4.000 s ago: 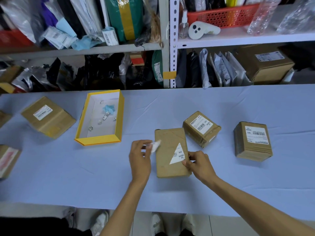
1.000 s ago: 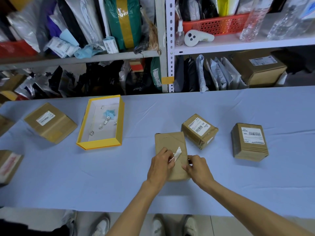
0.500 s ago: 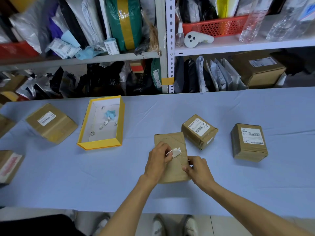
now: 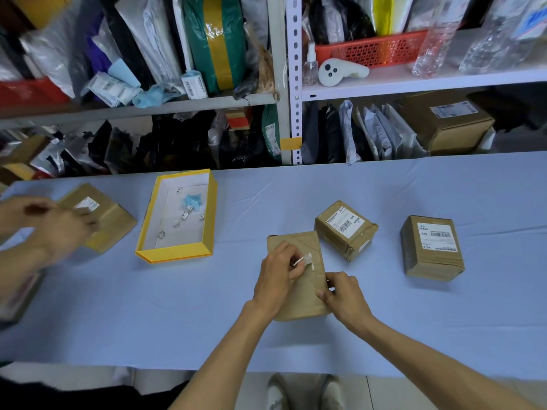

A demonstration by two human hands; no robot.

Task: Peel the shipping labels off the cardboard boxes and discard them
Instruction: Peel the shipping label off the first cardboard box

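Note:
A flat cardboard box (image 4: 305, 303) lies on the blue table in front of me. My left hand (image 4: 279, 273) rests on its top and pinches a small white piece of shipping label (image 4: 306, 259), lifted off the cardboard. My right hand (image 4: 340, 294) grips the box's right edge and holds it down. Two more cardboard boxes stand to the right, each with a white label on top: a near one (image 4: 344, 230) and a far one (image 4: 432, 248).
A yellow-rimmed tray (image 4: 174, 253) with several crumpled label scraps sits to the left. Another person's hands (image 4: 50, 226) work at a labelled box (image 4: 112, 220) at far left. Another box (image 4: 17, 297) sits at the left edge. Crowded shelves (image 4: 290, 93) stand behind the table.
My left hand went from beside the box onto its top and pulled the white label remnant up and away. Another person's hands came into view at the left.

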